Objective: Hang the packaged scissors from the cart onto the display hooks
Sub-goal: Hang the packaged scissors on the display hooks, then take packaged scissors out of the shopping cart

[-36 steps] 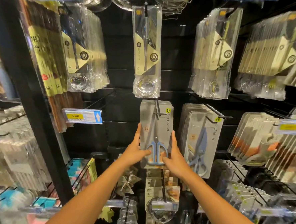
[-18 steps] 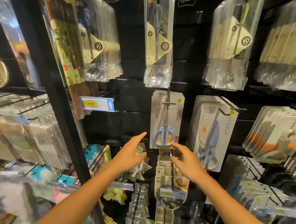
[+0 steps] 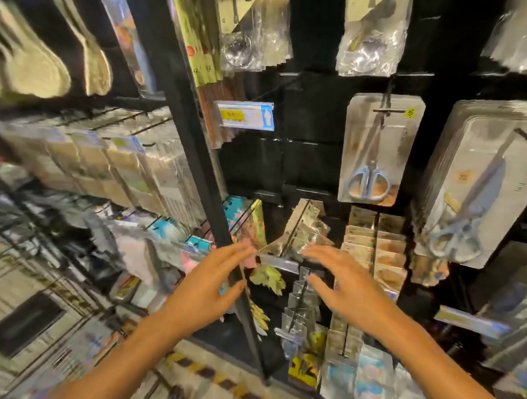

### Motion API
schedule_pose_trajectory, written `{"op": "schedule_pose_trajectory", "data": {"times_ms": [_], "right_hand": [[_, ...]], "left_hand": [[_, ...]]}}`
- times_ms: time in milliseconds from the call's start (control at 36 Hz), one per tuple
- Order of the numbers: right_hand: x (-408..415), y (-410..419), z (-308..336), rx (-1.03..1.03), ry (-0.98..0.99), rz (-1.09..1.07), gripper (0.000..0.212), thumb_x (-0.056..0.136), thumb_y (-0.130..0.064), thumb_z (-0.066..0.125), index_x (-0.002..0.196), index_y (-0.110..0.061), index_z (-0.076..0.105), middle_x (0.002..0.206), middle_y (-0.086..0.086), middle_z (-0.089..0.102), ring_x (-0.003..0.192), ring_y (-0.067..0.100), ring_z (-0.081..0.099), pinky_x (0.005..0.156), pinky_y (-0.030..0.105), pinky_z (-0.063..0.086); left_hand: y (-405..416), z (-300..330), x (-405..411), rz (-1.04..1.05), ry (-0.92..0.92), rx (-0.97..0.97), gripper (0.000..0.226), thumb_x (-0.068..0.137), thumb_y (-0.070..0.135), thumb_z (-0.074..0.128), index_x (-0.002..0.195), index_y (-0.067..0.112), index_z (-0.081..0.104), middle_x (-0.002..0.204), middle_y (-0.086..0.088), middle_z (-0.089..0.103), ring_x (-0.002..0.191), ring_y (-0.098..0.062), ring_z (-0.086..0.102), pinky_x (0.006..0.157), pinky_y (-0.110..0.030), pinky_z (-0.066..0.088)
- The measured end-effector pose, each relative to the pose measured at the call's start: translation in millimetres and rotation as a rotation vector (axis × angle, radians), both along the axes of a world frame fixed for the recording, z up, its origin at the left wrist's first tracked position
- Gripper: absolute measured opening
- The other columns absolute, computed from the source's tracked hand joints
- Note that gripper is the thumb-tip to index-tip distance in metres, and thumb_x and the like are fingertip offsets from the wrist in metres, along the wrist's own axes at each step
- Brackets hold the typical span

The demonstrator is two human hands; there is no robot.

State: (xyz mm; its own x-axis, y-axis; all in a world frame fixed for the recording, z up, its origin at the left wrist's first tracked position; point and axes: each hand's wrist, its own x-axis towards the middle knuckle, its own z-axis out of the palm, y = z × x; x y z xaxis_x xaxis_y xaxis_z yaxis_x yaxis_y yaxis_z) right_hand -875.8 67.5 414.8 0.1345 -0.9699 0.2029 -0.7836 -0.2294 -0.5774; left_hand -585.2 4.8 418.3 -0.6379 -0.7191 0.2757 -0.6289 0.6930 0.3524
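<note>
Scissors pack (image 3: pixel 378 150) now hangs on hook (image 3: pixel 386 109), untouched. We've dropped both hands away: left hand (image 3: pixel 207 291) and right hand (image 3: pixel 347 289) empty, fingers spread. View swinging left, likely back to cart, out of view, for next pack.

A black upright shelf post (image 3: pixel 196 164) slants down through the middle and crosses just behind the empty, spread left hand (image 3: pixel 207 285), blocking a straight reach to the left bay. Between that post and the grey card pack of blue-handled scissors (image 3: pixel 379 151) on its black display hook (image 3: pixel 387 99), the black back panel (image 3: pixel 309 134) is bare and open. Below it, clear plastic packets on wire hooks (image 3: pixel 302 297) crowd the gap beside the open right hand (image 3: pixel 346 284). A thick stack of grey carded shears (image 3: pixel 485 182) closes the right side.
</note>
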Motion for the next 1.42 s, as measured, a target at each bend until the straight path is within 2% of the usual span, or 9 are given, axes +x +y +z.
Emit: {"op": "schedule_pose_trajectory", "data": {"times_ms": [139,250,528,639,778,917,1028,1306,1417], "right_hand": [[48,3,-8,0.045,0.042,0.102,0.046,0.100,-0.039,0.058,0.145,-0.039,0.047,0.140,-0.030,0.037,0.139,-0.002,0.035,0.119,0.025,0.030],[93,3,-20,0.091,0.106,0.185,0.047,0.101,-0.045,0.054,0.147,-0.042,0.042,0.147,-0.028,0.036,0.140,-0.005,0.029,0.114,0.016,0.023],[227,4,-54,0.171,0.172,0.350,0.052,0.101,-0.043,0.055,0.149,-0.028,0.045,0.154,-0.010,0.041,0.145,0.011,0.034,0.121,0.027,0.029],[282,3,-69,0.205,0.198,0.399,0.051,0.101,-0.043,0.055,0.149,-0.031,0.044,0.154,-0.011,0.041,0.144,0.011,0.034,0.119,0.028,0.030],[344,-3,-91,0.260,0.261,0.482,0.049,0.102,-0.043,0.053,0.149,-0.035,0.041,0.153,-0.014,0.040,0.143,0.011,0.034,0.115,0.026,0.030],[400,-8,-105,0.274,0.282,0.563,0.049,0.102,-0.048,0.049,0.148,-0.032,0.044,0.151,-0.015,0.041,0.141,0.007,0.034,0.112,0.016,0.025],[437,-19,-118,0.281,0.280,0.598,0.055,0.099,-0.057,0.042,0.147,-0.029,0.048,0.149,-0.013,0.046,0.140,0.008,0.038,0.116,0.020,0.030],[503,-85,-143,0.315,0.360,0.748,0.053,0.103,-0.044,0.050,0.153,-0.033,0.038,0.155,-0.016,0.037,0.145,0.006,0.030,0.118,0.024,0.027],[523,-121,-156,0.317,0.370,0.814,0.054,0.102,-0.044,0.052,0.152,-0.029,0.040,0.156,-0.011,0.038,0.146,0.011,0.033,0.120,0.026,0.027]], "left_hand": [[34,-12,51,0.120,-0.045,-0.014,0.052,0.102,0.039,0.054,0.151,0.030,0.042,0.156,0.013,0.038,0.145,-0.005,0.032,0.116,-0.008,0.014],[58,-23,98,0.202,-0.072,-0.014,0.054,0.102,0.043,0.052,0.153,0.030,0.039,0.156,0.012,0.038,0.145,-0.007,0.033,0.118,-0.014,0.019],[105,-68,231,0.355,-0.011,0.010,0.053,0.100,0.045,0.047,0.147,0.022,0.050,0.152,0.003,0.047,0.141,-0.017,0.044,0.112,-0.042,0.043],[119,-92,290,0.426,-0.031,0.068,0.052,0.103,0.048,0.046,0.151,0.031,0.042,0.157,0.010,0.039,0.145,-0.011,0.036,0.116,-0.038,0.037],[138,-108,346,0.477,-0.011,0.094,0.051,0.102,0.047,0.041,0.147,0.024,0.050,0.150,0.004,0.048,0.136,-0.016,0.044,0.113,-0.029,0.035],[149,-137,402,0.576,-0.011,0.151,0.054,0.101,0.054,0.037,0.151,0.032,0.042,0.157,0.008,0.040,0.146,-0.015,0.037,0.117,-0.038,0.037],[157,-147,428,0.669,0.038,0.166,0.055,0.098,0.051,0.042,0.148,0.029,0.047,0.152,0.004,0.049,0.139,-0.021,0.046,0.113,-0.041,0.041],[128,-188,474,0.828,0.003,0.293,0.058,0.101,0.057,0.034,0.149,0.028,0.046,0.156,0.007,0.043,0.145,-0.018,0.039,0.115,-0.044,0.039],[112,-189,484,0.888,-0.020,0.278,0.053,0.099,0.050,0.043,0.143,0.023,0.054,0.147,0.001,0.053,0.134,-0.023,0.051,0.110,-0.042,0.045]]}}
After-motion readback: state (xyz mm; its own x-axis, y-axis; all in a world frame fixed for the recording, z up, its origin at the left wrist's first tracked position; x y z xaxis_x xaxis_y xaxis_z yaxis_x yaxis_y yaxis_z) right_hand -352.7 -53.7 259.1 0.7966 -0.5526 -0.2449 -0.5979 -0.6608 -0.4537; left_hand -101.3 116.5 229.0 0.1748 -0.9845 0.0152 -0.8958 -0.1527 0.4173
